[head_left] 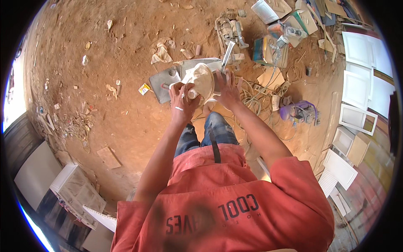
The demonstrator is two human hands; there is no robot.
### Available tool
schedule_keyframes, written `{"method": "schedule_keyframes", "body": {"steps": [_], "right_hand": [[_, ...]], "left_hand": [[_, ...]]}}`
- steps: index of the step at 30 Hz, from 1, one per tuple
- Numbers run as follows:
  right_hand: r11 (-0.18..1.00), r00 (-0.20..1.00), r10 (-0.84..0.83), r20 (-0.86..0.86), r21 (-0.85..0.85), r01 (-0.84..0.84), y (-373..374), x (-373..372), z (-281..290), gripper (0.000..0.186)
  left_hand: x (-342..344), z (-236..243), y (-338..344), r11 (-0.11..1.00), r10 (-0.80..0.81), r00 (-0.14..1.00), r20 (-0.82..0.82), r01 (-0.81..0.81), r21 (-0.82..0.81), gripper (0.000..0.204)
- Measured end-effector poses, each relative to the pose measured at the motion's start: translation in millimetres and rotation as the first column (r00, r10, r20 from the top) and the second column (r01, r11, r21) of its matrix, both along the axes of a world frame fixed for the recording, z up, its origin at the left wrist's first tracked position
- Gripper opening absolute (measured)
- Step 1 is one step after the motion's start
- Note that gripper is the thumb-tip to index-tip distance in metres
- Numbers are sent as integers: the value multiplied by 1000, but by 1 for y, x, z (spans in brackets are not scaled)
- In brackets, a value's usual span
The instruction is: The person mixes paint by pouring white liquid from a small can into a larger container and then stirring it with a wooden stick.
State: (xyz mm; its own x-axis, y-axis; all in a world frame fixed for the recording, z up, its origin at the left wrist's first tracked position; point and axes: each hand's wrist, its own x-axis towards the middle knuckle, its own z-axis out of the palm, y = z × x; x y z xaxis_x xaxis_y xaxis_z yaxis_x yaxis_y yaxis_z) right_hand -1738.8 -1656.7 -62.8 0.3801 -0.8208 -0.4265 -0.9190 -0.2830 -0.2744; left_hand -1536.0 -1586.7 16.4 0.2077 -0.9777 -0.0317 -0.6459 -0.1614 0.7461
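In front of my knees, a cream cloth (200, 77) bulges over a round-rimmed container (217, 82). My left hand (183, 98) is closed at the cloth's near left side, beside a small white round end (192, 94); whether that end belongs to the cloth or to a separate piece cannot be made out. Against the container's right side lies my right hand (228, 90), its fingers curved along the wall and partly apart. A flat metal strip (228, 54) slants up just beyond those fingers. Below the cloth are grey, stained flat pieces (161, 86).
Hoses and cords (254, 98) coil on the dirt floor to the right, near a purple machine (300, 112). A dusty motor-like machine (228, 31) and paint-stained containers (268, 52) stand farther off. White panels (357, 86) line the right; a white cabinet piece (77, 193) lies left.
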Motion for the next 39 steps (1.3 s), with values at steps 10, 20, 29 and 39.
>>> {"method": "schedule_keyframes", "body": {"steps": [10,20,29,39], "right_hand": [[999,999,-10,33,-39,12,5,-11,18,98],[953,865,141,481,-302,12,17,74,123,40],[831,853,473,219,-434,-348,4,81,99,36],[595,632,764,126,-514,-618,-22,64,110,25]], "left_hand": [[2,-32,-4,994,-70,995,-72,64,-89,59],[3,-46,0,992,-56,989,-137,39,-123,60],[6,-62,-2,988,-92,968,-235,58,-146,60],[3,-66,-1,987,-105,969,-225,74,-141,69]]}}
